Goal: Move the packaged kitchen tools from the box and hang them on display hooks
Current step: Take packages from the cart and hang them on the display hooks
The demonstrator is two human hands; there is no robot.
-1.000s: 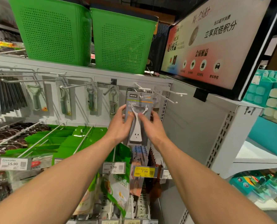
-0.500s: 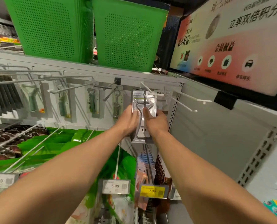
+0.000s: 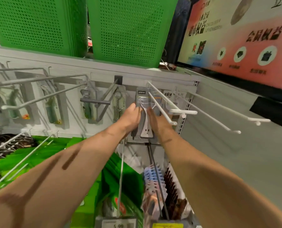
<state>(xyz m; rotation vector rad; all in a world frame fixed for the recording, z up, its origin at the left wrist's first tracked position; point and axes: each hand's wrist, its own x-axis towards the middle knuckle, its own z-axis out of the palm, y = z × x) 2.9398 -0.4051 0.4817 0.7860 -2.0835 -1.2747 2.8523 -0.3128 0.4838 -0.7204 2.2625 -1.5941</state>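
Note:
A packaged white peeler [image 3: 146, 116] on a grey card sits far back on a white display hook [image 3: 161, 109], close to the grey back panel. My left hand [image 3: 131, 116] holds the pack's left edge and my right hand [image 3: 155, 119] holds its right edge, fingers curled round the card. The hook's wire runs out over the pack toward me. The box is not in view.
More packaged tools [image 3: 87, 106] hang on hooks to the left. Bare white hooks [image 3: 219, 111] jut out on the right. Two green perforated baskets [image 3: 127, 30] stand on the shelf above. Green packs [image 3: 38, 155] and price tags [image 3: 117, 225] hang below.
Both hands have pushed the peeler pack up and back along the hook toward the panel. The camera has come closer to the shelf.

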